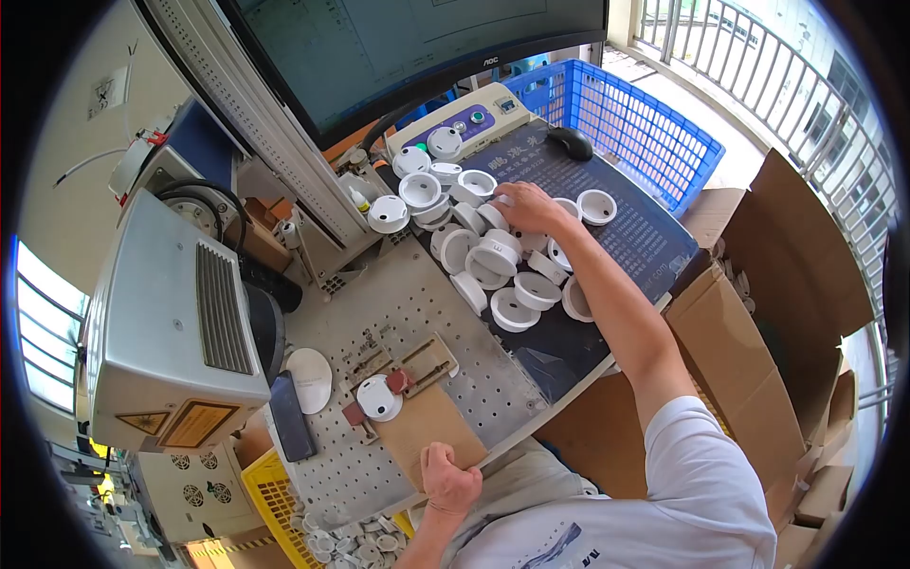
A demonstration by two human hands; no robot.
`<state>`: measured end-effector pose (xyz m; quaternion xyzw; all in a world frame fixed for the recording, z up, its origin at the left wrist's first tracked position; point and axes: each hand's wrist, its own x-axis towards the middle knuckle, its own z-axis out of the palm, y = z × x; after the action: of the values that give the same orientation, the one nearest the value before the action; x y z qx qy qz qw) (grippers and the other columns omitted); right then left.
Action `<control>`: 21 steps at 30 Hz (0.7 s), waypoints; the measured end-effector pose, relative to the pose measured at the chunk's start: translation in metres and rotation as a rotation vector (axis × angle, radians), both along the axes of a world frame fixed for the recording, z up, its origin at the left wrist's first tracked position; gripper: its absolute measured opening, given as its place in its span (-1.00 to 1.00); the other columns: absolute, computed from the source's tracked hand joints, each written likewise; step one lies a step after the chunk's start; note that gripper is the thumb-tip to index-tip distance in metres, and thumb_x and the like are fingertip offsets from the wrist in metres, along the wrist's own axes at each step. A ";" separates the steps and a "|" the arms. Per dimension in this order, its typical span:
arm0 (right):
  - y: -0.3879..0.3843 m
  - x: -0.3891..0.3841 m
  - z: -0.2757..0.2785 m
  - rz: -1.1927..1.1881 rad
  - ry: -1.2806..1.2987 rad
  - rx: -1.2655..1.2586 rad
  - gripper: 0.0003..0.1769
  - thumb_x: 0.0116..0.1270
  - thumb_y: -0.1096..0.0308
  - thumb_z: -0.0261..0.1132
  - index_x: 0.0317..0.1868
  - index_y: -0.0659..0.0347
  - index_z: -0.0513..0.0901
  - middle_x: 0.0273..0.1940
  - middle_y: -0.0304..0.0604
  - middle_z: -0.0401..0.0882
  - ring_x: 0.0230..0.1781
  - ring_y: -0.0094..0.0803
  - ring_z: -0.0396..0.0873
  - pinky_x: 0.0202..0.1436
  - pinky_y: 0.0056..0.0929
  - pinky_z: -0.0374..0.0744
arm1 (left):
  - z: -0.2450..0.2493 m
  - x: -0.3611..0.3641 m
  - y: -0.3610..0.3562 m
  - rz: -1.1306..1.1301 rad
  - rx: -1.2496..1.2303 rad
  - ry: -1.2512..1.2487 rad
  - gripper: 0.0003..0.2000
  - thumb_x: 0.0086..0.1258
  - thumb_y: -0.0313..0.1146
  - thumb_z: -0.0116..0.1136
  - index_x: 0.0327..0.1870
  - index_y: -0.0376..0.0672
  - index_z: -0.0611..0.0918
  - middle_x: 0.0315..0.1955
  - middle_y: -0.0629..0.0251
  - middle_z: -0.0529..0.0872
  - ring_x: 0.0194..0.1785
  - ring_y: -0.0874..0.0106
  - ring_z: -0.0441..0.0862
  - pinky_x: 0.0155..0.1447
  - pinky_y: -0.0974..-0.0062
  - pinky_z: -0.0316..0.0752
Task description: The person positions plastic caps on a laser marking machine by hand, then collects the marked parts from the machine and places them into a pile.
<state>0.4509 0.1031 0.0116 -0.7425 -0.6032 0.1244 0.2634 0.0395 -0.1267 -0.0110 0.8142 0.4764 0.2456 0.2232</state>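
Note:
White round plastic caps (515, 309) lie in a loose pile on a dark printed mat (626, 209). My right hand (531, 208) reaches into the top of the pile, fingers bent down at a white cap; its fingertips are partly hidden among the caps. My left hand (449, 480) is closed at the near edge of a brown board (431, 431), and what its fingers hold, if anything, is hidden. Just beyond the board, one white cap (379, 398) sits in a small fixture with reddish blocks (400, 382) on the perforated metal plate (379, 474).
A laser machine head (180, 322) stands at left, near a phone (293, 417) and a white disc (309, 379). A monitor (408, 57), mouse (570, 143) and blue basket (654, 133) are beyond. Cardboard boxes (730, 351) stand right; a yellow basket (270, 493) of white parts sits below.

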 end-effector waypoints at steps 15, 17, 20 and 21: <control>0.154 -0.016 0.049 0.055 -0.170 0.275 -0.46 0.37 0.06 0.18 0.23 0.23 0.58 0.23 0.14 0.54 0.31 0.05 0.46 0.39 -0.09 0.40 | -0.005 0.000 0.003 -0.040 0.081 -0.004 -0.66 -0.24 -0.57 0.19 -0.41 -0.18 0.33 -0.42 0.19 0.30 -0.32 0.14 0.32 -0.23 0.22 0.29; 0.177 -0.021 0.043 0.025 -0.211 0.285 -0.42 0.40 0.01 0.15 0.27 0.21 0.55 0.32 0.12 0.47 0.36 0.06 0.41 0.42 -0.07 0.37 | -0.006 -0.002 0.003 -0.077 0.099 0.008 -0.64 -0.26 -0.55 0.26 -0.40 -0.17 0.36 -0.40 0.20 0.30 -0.31 0.15 0.33 -0.24 0.24 0.30; 0.186 -0.004 0.034 0.032 -0.220 0.082 -0.38 0.49 -0.11 0.03 0.24 0.23 0.56 0.32 0.17 0.47 0.37 0.08 0.40 0.41 -0.03 0.38 | -0.011 -0.004 0.001 -0.088 0.113 0.035 -0.63 -0.26 -0.53 0.30 -0.40 -0.17 0.38 -0.38 0.21 0.31 -0.31 0.15 0.33 -0.23 0.25 0.31; 0.181 -0.003 0.040 0.037 -0.230 0.079 -0.38 0.49 -0.11 0.03 0.24 0.23 0.56 0.32 0.17 0.47 0.37 0.08 0.40 0.41 -0.03 0.38 | -0.013 -0.005 0.001 -0.084 0.110 0.025 -0.63 -0.26 -0.53 0.30 -0.40 -0.17 0.38 -0.38 0.21 0.31 -0.31 0.15 0.33 -0.23 0.25 0.31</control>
<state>0.4475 0.2837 0.0516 -0.7297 -0.6474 0.0192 0.2191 0.0350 -0.1259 -0.0237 0.8474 0.4305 0.2519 0.1822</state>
